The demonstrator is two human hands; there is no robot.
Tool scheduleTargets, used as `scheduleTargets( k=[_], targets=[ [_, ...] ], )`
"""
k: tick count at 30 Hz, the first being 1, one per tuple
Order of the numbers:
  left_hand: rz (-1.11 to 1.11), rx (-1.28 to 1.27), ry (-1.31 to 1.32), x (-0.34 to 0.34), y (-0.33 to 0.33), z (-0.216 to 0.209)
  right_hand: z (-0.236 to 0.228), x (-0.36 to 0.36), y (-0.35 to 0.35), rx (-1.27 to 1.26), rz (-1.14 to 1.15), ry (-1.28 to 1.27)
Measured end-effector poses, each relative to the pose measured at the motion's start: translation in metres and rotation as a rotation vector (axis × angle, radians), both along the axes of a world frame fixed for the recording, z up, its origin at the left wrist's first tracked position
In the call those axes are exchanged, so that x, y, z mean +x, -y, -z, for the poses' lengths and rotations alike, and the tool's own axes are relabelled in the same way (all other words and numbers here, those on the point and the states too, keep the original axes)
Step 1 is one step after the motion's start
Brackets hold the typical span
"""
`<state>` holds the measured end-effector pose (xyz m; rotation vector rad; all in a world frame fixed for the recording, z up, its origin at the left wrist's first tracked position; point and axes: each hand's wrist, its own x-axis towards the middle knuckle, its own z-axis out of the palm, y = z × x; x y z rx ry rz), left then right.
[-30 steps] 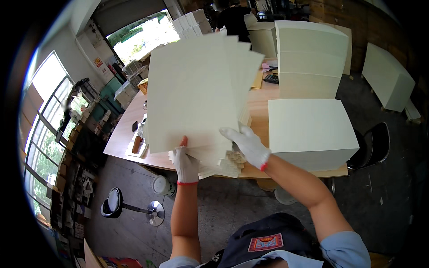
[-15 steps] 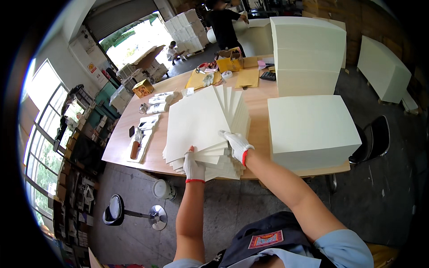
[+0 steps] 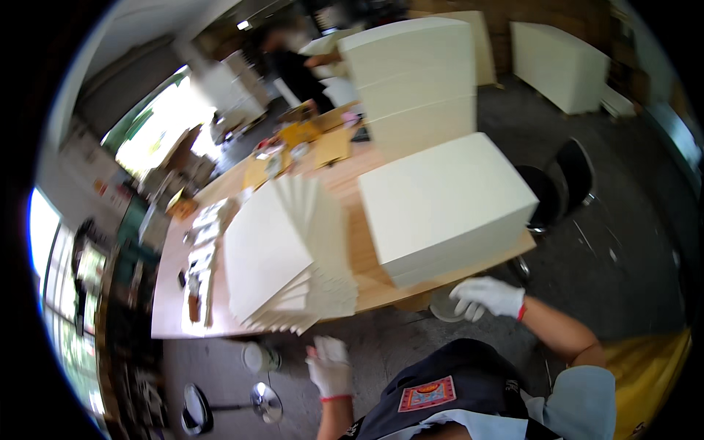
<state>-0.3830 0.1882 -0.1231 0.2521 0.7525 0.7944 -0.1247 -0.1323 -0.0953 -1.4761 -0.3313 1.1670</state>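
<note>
Both hands in white knit gloves with red cuffs, neither holding anything visible. Left hand (image 3: 330, 367) in front of the desk's near edge, fingers fairly straight and close together, slightly bent, grip loose; just below the fanned pile of sheets (image 3: 268, 246) in view, apart from it. Right hand (image 3: 490, 297) farther right, fingers half curled, palm turned downward, near the front of the squared stack (image 3: 447, 198) but not touching; a round pale container (image 3: 444, 306) shows on the floor behind it.

Fanned pile sits on the left half of the desk (image 3: 363, 249), cream-white sheets, spread unevenly, near corners reaching the front edge. Squared stack stands to its right, edges even, with a strip of bare wood between the two. Tall stack (image 3: 411, 81) rises behind the squared one. Yellow envelope (image 3: 332, 147) lies flat toward the far side; brown-handled tool (image 3: 193, 308) lies on a white strip (image 3: 205, 286) at left.

On the floor: white bucket (image 3: 257, 358) and round-based stool (image 3: 196, 411) front left, black chair (image 3: 572, 176) at right. Person in black (image 3: 293, 77) stands beyond the desk, arm toward pale material. Picture slightly blurred.
</note>
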Motion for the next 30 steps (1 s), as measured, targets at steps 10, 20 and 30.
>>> scheduleTargets(
  k=[10,20,30],
  targets=[
    [0.616,2.293,-0.113,0.252,0.157,-0.098,-0.052,0.116,0.098,-0.55,0.771,0.966],
    [0.847,2.365,-0.425,0.385,0.186,-0.098,-0.068,0.152,0.086,-0.585,0.405,1.625],
    [1.139,2.087,-0.118,0.382,0.179,-0.098,-0.055,0.146,0.057,-0.257,0.796,0.961]
  ],
)
